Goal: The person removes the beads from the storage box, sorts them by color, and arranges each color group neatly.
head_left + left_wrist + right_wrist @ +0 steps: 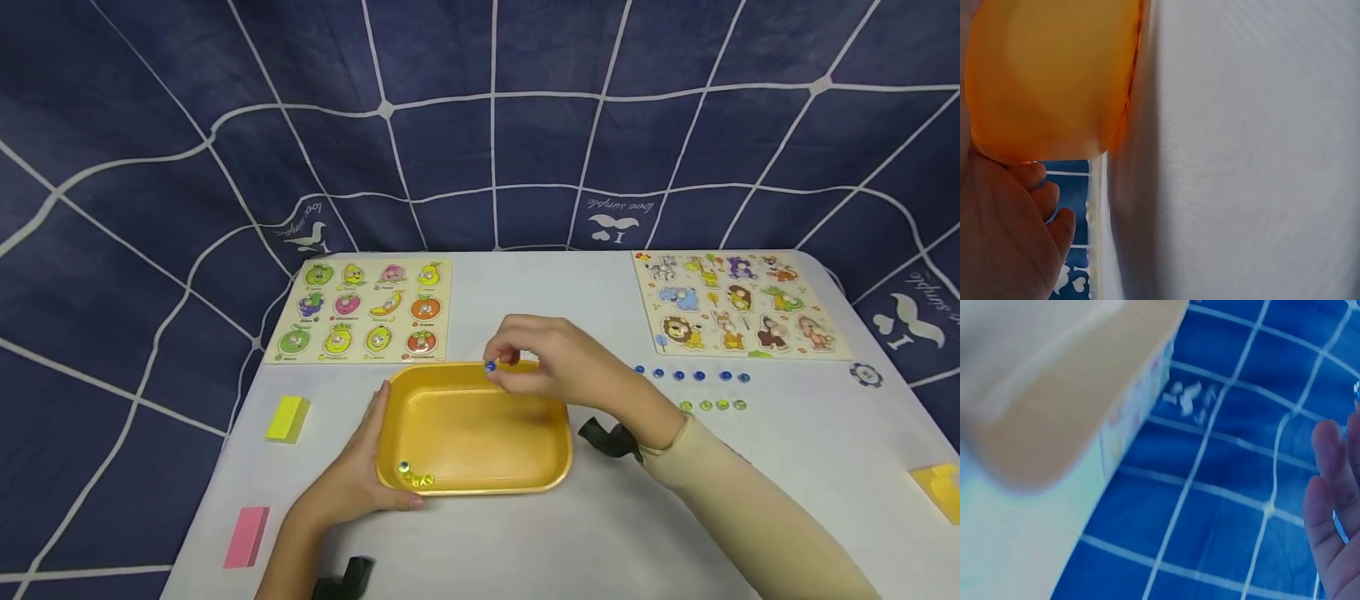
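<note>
My right hand [551,354] pinches a small blue glass bead [490,367] between thumb and forefinger, above the far rim of a yellow tray [480,487]. My left hand [360,467] grips the tray's near left corner, fingers along the left side and thumb at the front edge. In the left wrist view the tray [1060,81] rises beside the palm. Inside the tray's near left corner lie a blue bead [404,467] and several yellow beads [427,480]. Right of the tray are a row of blue beads [699,376] and a row of yellow-green beads [722,405].
A fruit puzzle board [360,312] lies at the back left, an animal puzzle board [742,304] at the back right. On the left are a yellow block [287,419] and a pink block [246,537]. A patterned chip [866,375] and a yellow piece [937,492] lie on the right.
</note>
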`<state>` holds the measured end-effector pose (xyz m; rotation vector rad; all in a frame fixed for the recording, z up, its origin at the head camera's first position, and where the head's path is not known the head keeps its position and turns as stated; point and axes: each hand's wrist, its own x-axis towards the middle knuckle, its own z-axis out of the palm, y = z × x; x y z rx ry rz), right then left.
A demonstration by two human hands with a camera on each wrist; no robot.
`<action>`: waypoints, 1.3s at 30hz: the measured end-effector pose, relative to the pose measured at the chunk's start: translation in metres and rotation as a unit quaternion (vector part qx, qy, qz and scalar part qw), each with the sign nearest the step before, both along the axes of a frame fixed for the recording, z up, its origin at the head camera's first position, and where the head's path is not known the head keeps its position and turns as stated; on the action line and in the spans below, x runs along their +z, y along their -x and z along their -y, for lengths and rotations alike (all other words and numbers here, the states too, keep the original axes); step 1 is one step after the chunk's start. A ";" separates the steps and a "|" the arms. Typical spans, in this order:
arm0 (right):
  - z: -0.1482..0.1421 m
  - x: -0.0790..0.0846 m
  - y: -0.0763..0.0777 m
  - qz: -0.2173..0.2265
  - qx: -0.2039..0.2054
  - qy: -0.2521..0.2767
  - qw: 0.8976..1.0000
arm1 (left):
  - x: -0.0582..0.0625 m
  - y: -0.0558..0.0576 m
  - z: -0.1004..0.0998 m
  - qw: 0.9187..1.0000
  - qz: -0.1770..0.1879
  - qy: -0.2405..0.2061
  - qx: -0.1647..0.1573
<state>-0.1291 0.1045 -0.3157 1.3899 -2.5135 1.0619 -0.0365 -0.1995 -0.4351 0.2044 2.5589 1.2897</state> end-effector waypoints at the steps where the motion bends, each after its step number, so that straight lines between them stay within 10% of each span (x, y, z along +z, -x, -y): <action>1: -0.007 0.002 0.000 -0.002 -0.008 0.009 1.000 | 0.000 0.000 0.000 1.000 0.001 0.001 0.000; 14: -0.078 -0.002 -0.001 -0.076 -0.090 0.067 0.991 | -0.001 0.000 0.001 1.000 -0.002 -0.015 -0.001; 20: -0.127 -0.016 0.001 -0.093 -0.189 0.028 0.977 | 0.000 0.001 0.000 1.000 -0.005 -0.019 -0.003; 31: -0.238 -0.059 0.002 0.012 -0.424 -0.052 0.904 | 0.002 0.003 -0.001 1.000 -0.007 -0.024 -0.010; 39: -0.295 -0.083 -0.004 0.129 -0.476 -0.134 0.860 | 0.001 0.004 -0.002 0.999 -0.009 -0.038 -0.012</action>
